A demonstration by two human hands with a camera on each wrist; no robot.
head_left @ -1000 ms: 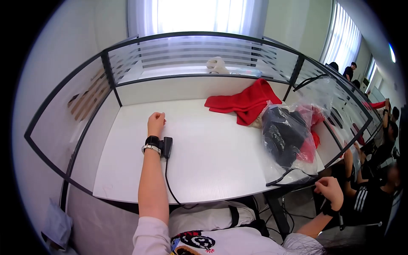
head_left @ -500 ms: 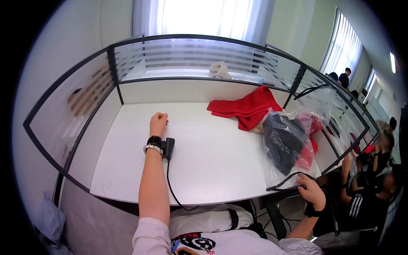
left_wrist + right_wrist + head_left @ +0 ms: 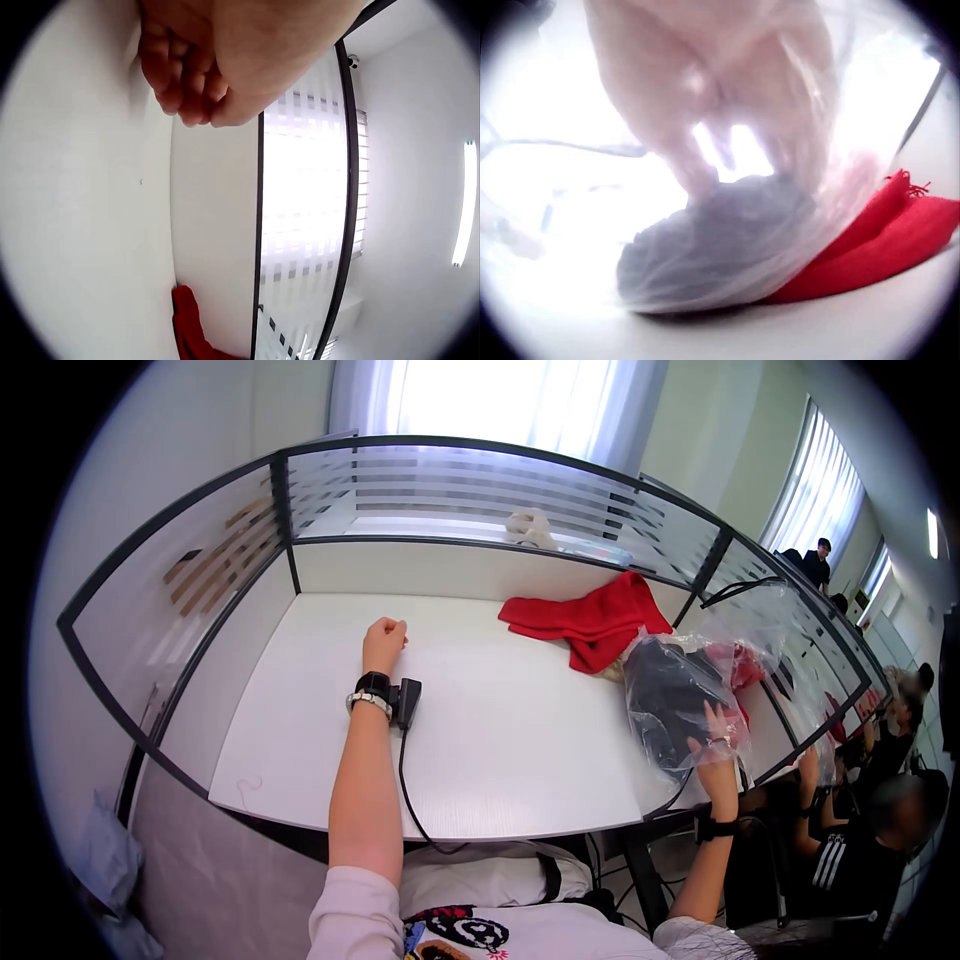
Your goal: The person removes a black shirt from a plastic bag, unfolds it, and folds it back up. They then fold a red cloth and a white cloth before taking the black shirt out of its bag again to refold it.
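Observation:
My left hand (image 3: 384, 646) rests above the white desk (image 3: 500, 740), fingers loosely curled around nothing; the left wrist view shows the same hand (image 3: 217, 60) from below. At the desk's right side lies a clear plastic bag (image 3: 650, 752) with a dark cloth (image 3: 672, 685) in it. My right hand (image 3: 716, 755) is at the bag's near end with fingers spread. In the right wrist view, clear film lies over this hand (image 3: 720, 82), and its fingertips touch the dark cloth (image 3: 712, 244). Whether they pinch it is not plain. A red cloth (image 3: 595, 622) lies behind the bag.
A framed partition (image 3: 455, 540) surrounds the desk's back and sides. A black cable (image 3: 402, 790) runs from the left wrist device over the front edge. Beyond the right partition sit people, one in a black shirt (image 3: 838, 860).
My right hand has moved from beside the desk's right front corner, forward and up to the bag and its dark cloth. My left hand keeps its loosely curled pose. The view has shifted slightly.

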